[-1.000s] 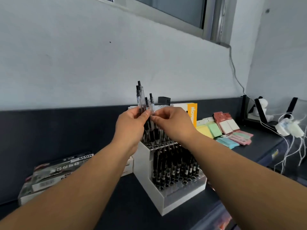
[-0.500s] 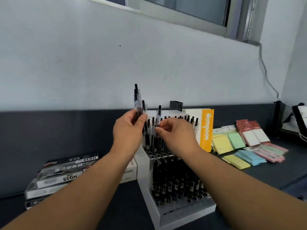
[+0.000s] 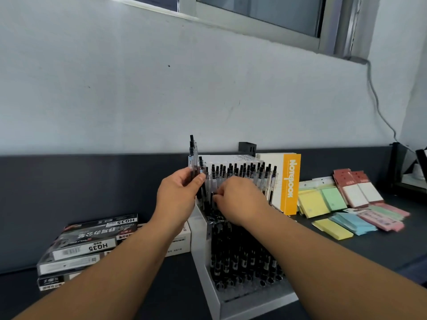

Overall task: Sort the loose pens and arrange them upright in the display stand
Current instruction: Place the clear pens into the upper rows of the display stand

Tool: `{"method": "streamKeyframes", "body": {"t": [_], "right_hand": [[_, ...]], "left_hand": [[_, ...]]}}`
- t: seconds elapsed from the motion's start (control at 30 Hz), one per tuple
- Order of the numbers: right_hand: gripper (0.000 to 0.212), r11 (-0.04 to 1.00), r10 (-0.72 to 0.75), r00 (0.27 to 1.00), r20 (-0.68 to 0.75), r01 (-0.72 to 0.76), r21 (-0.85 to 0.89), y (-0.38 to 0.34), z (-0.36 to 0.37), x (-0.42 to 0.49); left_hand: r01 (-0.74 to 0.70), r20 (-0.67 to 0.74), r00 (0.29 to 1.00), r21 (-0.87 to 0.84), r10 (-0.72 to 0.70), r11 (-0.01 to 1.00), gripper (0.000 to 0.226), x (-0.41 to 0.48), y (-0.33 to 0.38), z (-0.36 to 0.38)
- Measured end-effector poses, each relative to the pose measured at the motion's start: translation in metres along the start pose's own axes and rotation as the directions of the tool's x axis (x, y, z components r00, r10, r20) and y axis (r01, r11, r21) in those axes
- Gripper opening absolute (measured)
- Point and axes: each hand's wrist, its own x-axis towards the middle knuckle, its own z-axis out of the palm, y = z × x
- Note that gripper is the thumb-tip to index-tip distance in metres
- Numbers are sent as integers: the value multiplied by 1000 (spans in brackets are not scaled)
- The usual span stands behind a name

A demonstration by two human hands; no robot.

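A dark counter runs along a pale wall under a window, and the head view is all I have to work from. The white display stand sits mid-counter, stepped in two tiers, both crowded with upright pens. The back row shows black tops over clear barrels. My left hand is raised just left of the stand and grips a small bundle of loose pens by their lower halves, black tops up. My right hand is down at the upper tier, fingertips curled round the barrel of a single pen standing among the others. The two hands are near each other but apart. Left of the stand lie stacked pen boxes; right of it are an orange notebook box and coloured note pads.

I judge these pens light, stiff and smooth, so the bundle would fan out or slip if the grip slackened. Each is best taken singly, pinched mid-barrel below the clip, where fingers clear the neighbours. The thin plastic clips might snap if forced sideways into a tight slot
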Motion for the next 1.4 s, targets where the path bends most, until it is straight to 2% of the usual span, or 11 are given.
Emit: {"method": "streamKeyframes", "body": {"t": [0.1, 0.37, 0.6, 0.73, 0.87, 1.1, 1.23, 1.3, 1.4], "right_hand": [[17, 998, -6, 1000, -15, 6, -55, -2, 0, 0], [26, 1000, -3, 995, -104, 1, -15, 1, 0, -8], [31, 1000, 17, 997, -81, -15, 24, 3, -4, -8], [31, 999, 36, 993, -108, -33, 36, 2, 1, -10], [31, 998, 34, 987, -157, -43, -52, 1, 7, -13], [32, 999, 29, 998, -63, -31, -31, 3, 1, -8], [26, 998, 38, 998, -39, -36, 50, 5, -9, -13], [23, 991, 47, 992, -120, -31, 131, 3, -17, -15], [32, 964, 58, 976, -210, 0, 266, -1, -27, -10]], "left_hand": [[-21, 30, 999, 43, 20, 999, 29, -2, -3, 0], [-27, 76, 997, 88, 20, 996, 12, -9, -7, -2], [-46, 116, 993, 139, 30, 989, 20, -10, -8, -1], [-25, 101, 995, 109, 14, 994, 12, -11, -10, -1], [34, 76, 996, 92, -41, 995, 13, -15, -16, 0], [57, 17, 998, 77, -58, 995, 11, -19, -23, -2], [24, 6, 1000, 43, -24, 999, 16, -17, -14, -1], [14, -1, 1000, 29, -14, 999, 18, -16, -10, -1], [-7, 11, 1000, 50, 7, 999, 18, -16, -7, 0]]}}
